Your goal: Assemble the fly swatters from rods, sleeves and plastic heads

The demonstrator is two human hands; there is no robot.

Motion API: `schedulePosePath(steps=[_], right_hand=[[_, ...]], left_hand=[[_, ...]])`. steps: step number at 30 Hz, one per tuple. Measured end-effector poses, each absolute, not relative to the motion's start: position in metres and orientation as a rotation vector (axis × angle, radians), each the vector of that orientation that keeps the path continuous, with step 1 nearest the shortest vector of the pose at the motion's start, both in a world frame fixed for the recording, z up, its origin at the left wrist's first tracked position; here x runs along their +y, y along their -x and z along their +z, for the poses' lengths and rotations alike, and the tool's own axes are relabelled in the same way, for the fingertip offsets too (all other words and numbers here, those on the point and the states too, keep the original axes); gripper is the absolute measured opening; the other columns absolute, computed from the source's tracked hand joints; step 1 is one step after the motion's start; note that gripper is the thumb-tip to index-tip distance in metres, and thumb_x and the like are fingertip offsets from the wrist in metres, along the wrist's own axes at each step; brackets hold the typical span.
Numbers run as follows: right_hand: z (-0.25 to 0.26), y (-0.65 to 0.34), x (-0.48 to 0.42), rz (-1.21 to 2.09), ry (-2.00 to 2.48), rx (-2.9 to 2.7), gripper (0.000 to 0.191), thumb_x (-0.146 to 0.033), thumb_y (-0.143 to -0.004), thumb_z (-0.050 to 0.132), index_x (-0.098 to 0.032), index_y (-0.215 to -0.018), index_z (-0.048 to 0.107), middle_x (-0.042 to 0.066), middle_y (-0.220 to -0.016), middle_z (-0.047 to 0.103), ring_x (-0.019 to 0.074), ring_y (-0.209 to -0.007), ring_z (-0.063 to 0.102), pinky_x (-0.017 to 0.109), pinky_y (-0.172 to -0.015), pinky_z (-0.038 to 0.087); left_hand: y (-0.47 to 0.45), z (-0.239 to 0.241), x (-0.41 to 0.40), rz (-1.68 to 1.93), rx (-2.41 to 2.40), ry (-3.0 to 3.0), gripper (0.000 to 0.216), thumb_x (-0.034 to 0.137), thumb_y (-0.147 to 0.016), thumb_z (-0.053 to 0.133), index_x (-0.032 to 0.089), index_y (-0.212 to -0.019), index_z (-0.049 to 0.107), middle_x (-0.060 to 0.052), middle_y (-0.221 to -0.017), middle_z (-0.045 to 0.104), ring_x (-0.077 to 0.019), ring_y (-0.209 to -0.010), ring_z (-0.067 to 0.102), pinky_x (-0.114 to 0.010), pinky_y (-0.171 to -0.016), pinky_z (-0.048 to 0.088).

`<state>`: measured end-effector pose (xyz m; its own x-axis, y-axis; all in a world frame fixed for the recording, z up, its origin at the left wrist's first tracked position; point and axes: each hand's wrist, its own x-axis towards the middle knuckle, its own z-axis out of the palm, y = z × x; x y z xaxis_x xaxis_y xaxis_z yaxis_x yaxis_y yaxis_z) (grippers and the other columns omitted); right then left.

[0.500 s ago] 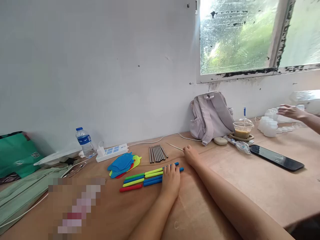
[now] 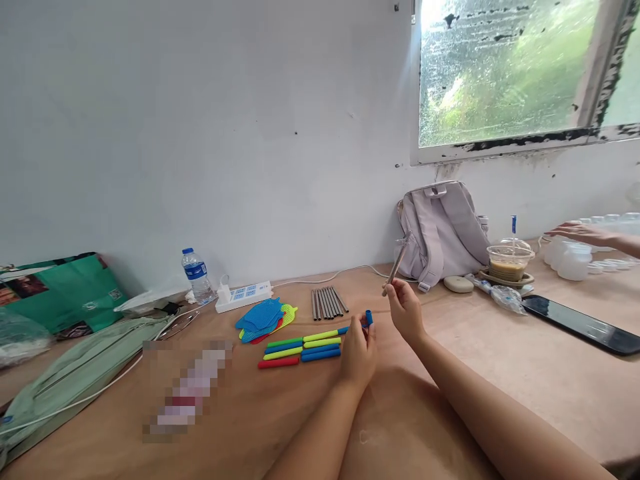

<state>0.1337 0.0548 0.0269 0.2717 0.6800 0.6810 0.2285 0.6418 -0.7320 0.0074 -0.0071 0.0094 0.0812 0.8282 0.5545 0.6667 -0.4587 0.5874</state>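
Note:
My left hand is closed around a short blue tube, whose end sticks up past the fingers. Pinched in my right hand is a slim metal rod, tilted up with its thin far end near the backpack. Left of my left hand lie coloured tubes in rows, among them a yellow tube, a red tube and a blue tube. Behind them, several metal rods lie side by side. Mesh fly swatter heads in blue, yellow and red are piled near the rods.
A white power strip and a water bottle stand by the wall. To the right are a backpack, a drink cup and a black phone. Another person's hand is among white bottles.
My left hand has lifted a blue tube from the rows. My right hand has raised the rod off the table and tilted it upward. The view has shifted left.

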Motion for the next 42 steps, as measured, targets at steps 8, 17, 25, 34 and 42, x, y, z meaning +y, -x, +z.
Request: schedulePosePath(steps=[8,17,25,34,42], right_hand=[[0.033,-0.108,0.038,0.692,0.705,-1.346,0.023,-0.041,-0.080,0.050,-0.020,-0.088,0.050,-0.003,-0.064,0.047,0.0111,-0.054,0.045,0.025,-0.053,0.041],[0.033,-0.111,0.035,0.736,0.726,-1.435,0.023,-0.038,-0.077,0.056,-0.020,-0.091,0.054,0.000,-0.069,0.053,0.0129,-0.062,0.051,0.026,-0.059,0.043],[0.032,-0.109,0.031,0.709,0.747,-1.545,0.022,-0.038,-0.078,0.055,-0.019,-0.090,0.055,-0.001,-0.067,0.050,0.0123,-0.059,0.049,0.025,-0.055,0.044],[0.040,-0.107,0.020,0.555,0.796,-1.688,0.013,-0.026,-0.078,0.049,-0.020,-0.087,0.057,0.000,-0.071,0.055,0.0125,-0.060,0.049,0.025,-0.056,0.039],[0.030,-0.105,0.021,0.440,0.865,-1.792,0.009,-0.022,-0.077,0.046,-0.020,-0.068,0.049,-0.001,-0.063,0.050,0.0133,-0.060,0.046,0.025,-0.056,0.035]], left_hand=[[0.002,0.008,-0.002,1.288,1.377,-2.065,0.017,0.026,-0.089,0.037,0.018,-0.103,0.042,-0.010,-0.098,0.062,-0.0186,-0.081,0.061,-0.029,-0.069,0.045],[0.006,0.012,-0.004,1.229,1.347,-2.087,0.017,0.021,-0.088,0.038,0.019,-0.104,0.042,-0.009,-0.096,0.060,-0.0199,-0.084,0.059,-0.031,-0.072,0.043],[0.009,0.017,-0.012,1.186,1.309,-2.115,0.015,0.018,-0.087,0.038,0.018,-0.101,0.045,-0.006,-0.085,0.060,-0.0187,-0.078,0.058,-0.029,-0.066,0.043],[0.015,0.019,-0.011,1.185,1.287,-2.181,0.016,0.022,-0.087,0.040,0.018,-0.099,0.050,-0.005,-0.087,0.060,-0.0157,-0.072,0.055,-0.026,-0.063,0.041],[0.017,0.010,-0.006,1.072,1.386,-2.278,0.019,0.012,-0.077,0.047,0.017,-0.094,0.052,-0.003,-0.077,0.061,-0.0165,-0.063,0.055,-0.026,-0.057,0.039]])
